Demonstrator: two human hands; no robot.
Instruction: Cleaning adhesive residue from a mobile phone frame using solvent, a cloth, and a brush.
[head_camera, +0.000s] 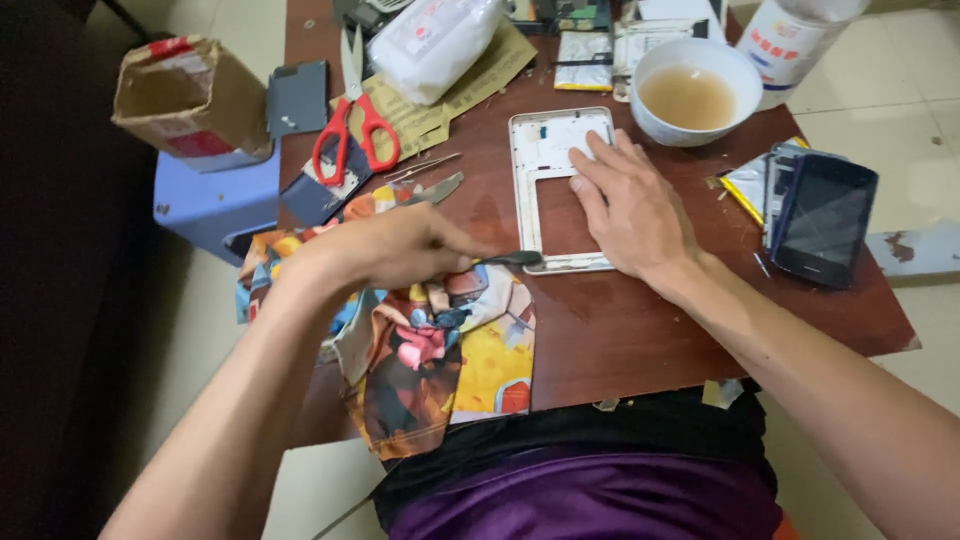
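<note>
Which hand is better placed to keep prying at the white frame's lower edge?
Left. The left hand already grips the dark tool, its tip at the white frame and its lower edge. The right hand lies flat on the frame, pinning it to the table.

On the worktop (640, 330), a frame (545, 180) lies at centre, a cloth (450, 350) draped over the near edge to its left, scissors (355, 130) behind the cloth, a bowl (690, 92) behind the frame, phones (820, 215) at right.
</note>
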